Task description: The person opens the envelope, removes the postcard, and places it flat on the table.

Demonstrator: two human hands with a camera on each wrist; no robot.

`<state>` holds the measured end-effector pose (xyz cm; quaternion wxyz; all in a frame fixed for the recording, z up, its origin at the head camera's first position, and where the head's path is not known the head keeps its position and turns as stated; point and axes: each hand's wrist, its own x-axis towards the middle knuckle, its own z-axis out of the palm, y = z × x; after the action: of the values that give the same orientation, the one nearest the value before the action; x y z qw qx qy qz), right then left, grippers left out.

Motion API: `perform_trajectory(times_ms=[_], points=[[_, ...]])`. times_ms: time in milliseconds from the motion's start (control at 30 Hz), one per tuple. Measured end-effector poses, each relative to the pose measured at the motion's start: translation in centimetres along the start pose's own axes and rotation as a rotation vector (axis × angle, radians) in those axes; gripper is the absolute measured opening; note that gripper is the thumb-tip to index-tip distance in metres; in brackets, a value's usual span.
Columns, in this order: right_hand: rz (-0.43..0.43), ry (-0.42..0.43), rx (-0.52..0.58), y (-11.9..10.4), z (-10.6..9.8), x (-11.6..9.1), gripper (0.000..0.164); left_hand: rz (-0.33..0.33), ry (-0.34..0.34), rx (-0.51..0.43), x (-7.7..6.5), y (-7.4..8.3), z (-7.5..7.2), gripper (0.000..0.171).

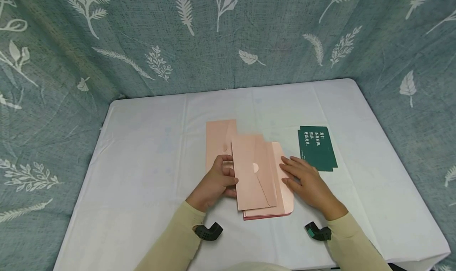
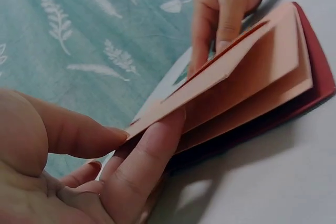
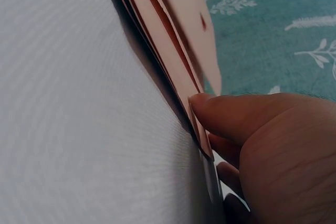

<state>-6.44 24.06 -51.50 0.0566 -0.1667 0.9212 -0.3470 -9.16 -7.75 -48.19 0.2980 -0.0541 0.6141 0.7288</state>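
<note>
Top envelope point(image 1: 249, 188), tilted over the pile point(image 1: 286, 198), pinched by the left hand point(image 1: 214, 181); right hand point(image 1: 310, 184), fingers straight, against the pile's right edge; apparently mid-separation, next calling for a steady lift.

Leaf-print curtains point(image 1: 206, 65) around 1 white-clothed table point(image 1: 146, 160) show a screened-off workspace.

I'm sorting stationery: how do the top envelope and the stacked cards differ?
The top envelope is pale pink; the stacked cards are dark green. The envelope bears a pale round spot, the cards white writing. The left hand pinches the envelope; the cards lie on the table. Both are flat and roughly rectangular.
</note>
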Motion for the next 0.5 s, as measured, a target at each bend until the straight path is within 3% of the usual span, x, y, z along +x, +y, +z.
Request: perform_trajectory(times_ms=[233, 500], points=[[-0.008, 0.006, -0.003, 0.11, 0.01, -0.06, 0.049, -0.023, 0.024, 0.09, 0.08, -0.74, 0.4, 0.067], [-0.018, 0.007, 0.0, 0.18, 0.0, -0.09, 0.049, -0.042, 0.015, 0.191, -0.87, -0.09, 0.24, 0.06]])
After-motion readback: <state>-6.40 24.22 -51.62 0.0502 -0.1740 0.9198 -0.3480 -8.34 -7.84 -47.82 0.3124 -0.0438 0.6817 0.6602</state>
